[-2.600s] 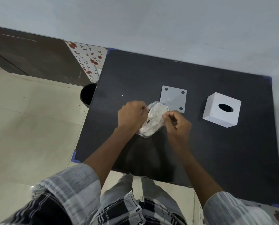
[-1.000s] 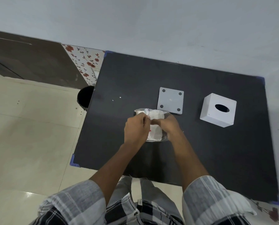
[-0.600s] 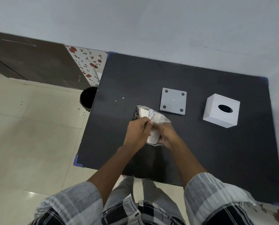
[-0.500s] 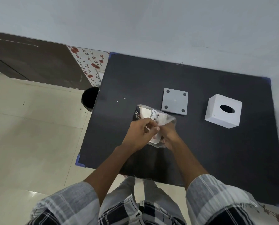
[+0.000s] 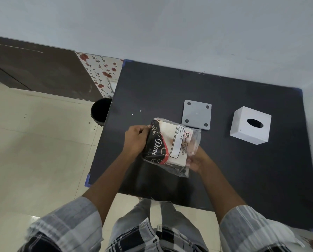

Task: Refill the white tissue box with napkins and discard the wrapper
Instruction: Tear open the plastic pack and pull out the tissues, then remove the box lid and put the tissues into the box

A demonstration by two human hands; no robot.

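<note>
Head view. Napkin pack (image 5: 167, 145), in a clear printed wrapper, is held above the black table (image 5: 234, 170), between both hands, just on the near side of the grey square plate (image 5: 197, 114). Its long axis runs from near the plate's near-left corner back toward the person, slightly tilted; the printed face is turned up, with "Dove" lettering on the dark left part and a white label on the right. Left hand (image 5: 135, 140) is curled on the pack's left edge, fingers pressed against the wrapper. Right hand (image 5: 197, 160) grips the near-right end, partly hidden behind loose film; exact finger placement cannot be told. The white tissue box (image 5: 250, 125) stands to the right of the plate, well apart from the pack, oval opening facing up. A black bin (image 5: 100, 111) sits on the floor left of the plate, beyond the table's edge.
</note>
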